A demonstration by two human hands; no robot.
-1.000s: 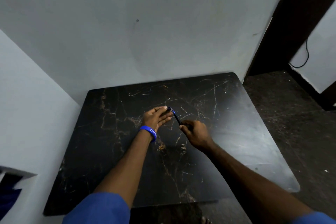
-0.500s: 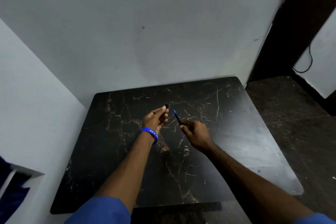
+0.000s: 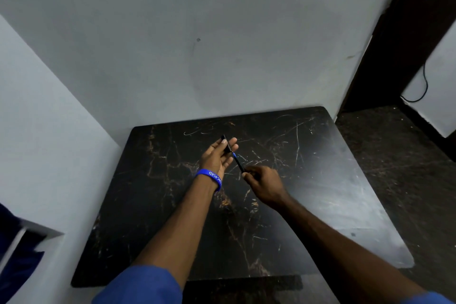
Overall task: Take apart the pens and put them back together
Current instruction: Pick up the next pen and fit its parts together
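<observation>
Pen [image 3: 237,161] mid-frame above the table, thin dark barrel with a blue section; looks light, stiff, slick plastic, so pinch near the ends. Left hand [image 3: 217,158] half open, thumb pinning the cap end [image 3: 226,142] on its fingers. Right hand [image 3: 264,184] closed round the lower end. Black marble-look table [image 3: 320,180] scratched, hard; grey walls behind, dark doorway upper right

Table [image 3: 320,180] stands against the wall [image 3: 197,32], in a corner, floor [image 3: 407,155] to its right. Both hands above table centre: left hand [image 3: 217,158] left of and behind right hand [image 3: 265,184]. Pen [image 3: 237,160] spans between them, cap [image 3: 227,142] at the left fingertips.
</observation>
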